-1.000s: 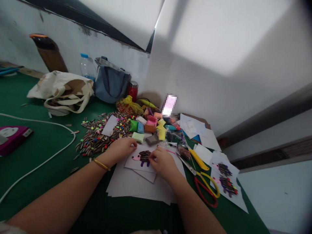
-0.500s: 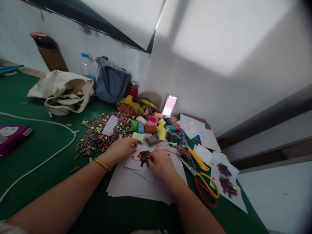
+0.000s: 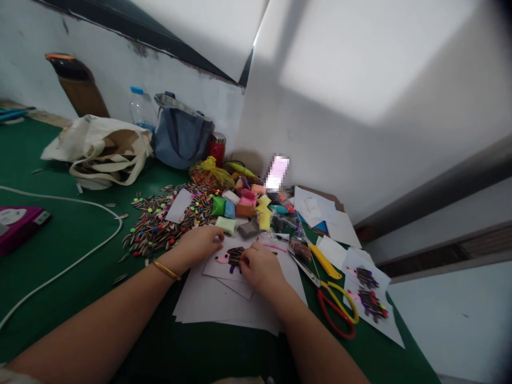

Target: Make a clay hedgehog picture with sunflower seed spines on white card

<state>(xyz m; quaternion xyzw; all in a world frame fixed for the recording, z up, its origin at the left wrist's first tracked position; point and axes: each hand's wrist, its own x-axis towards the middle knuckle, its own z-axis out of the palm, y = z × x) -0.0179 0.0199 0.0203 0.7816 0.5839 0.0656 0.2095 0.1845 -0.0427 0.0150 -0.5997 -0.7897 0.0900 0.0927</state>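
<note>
Lying on white paper (image 3: 213, 270): hedgehog (image 3: 232, 257), pink face (image 3: 221, 260), seed-covered back (image 3: 236, 253), purple legs (image 3: 232, 270).

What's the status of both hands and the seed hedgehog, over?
Left hand by the card's upper-left edge. Right hand at the seed hedgehog, grip unclear. Hedgehog's rear hidden by right hand; scissors lie off to the right.

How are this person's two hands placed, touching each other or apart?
Apart. The head view shows a gap between the left hand and the right hand, with part of the hedgehog picture visible in it.
</note>
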